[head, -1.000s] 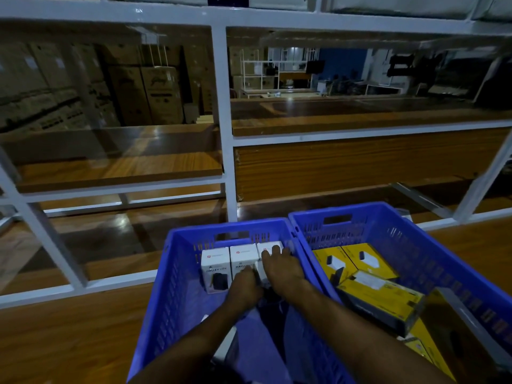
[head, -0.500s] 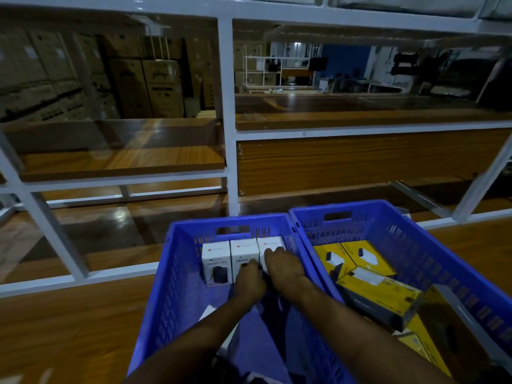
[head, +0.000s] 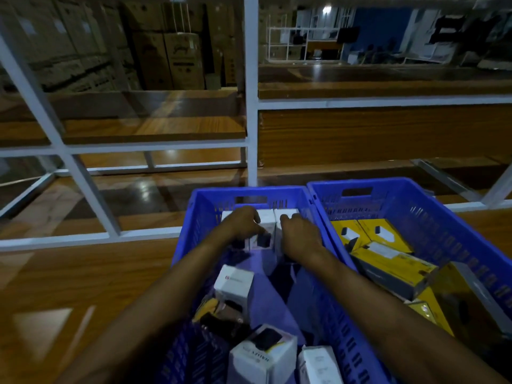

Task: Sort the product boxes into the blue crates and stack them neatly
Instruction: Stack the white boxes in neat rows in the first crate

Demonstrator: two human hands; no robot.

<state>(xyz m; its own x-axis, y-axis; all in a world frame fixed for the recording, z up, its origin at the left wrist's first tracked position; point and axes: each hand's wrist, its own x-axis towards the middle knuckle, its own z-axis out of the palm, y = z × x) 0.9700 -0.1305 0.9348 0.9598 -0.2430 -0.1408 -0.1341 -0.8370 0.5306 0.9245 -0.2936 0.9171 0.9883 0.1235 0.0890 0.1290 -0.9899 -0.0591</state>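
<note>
My left hand (head: pixel 243 221) covers the far white boxes (head: pixel 286 213), its grip unreadable; the bottom edge crops two nearer boxes (head: pixel 263 356).

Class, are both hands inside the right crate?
No: the left hand and right hand are on white boxes in the left crate.

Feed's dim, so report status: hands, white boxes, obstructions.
Left hand curled over the row of small white cardboard boxes at the blue plastic crate far end. Right hand on the rightmost box, grip unclear. Loose white boxes nearer, not blocking.
</note>
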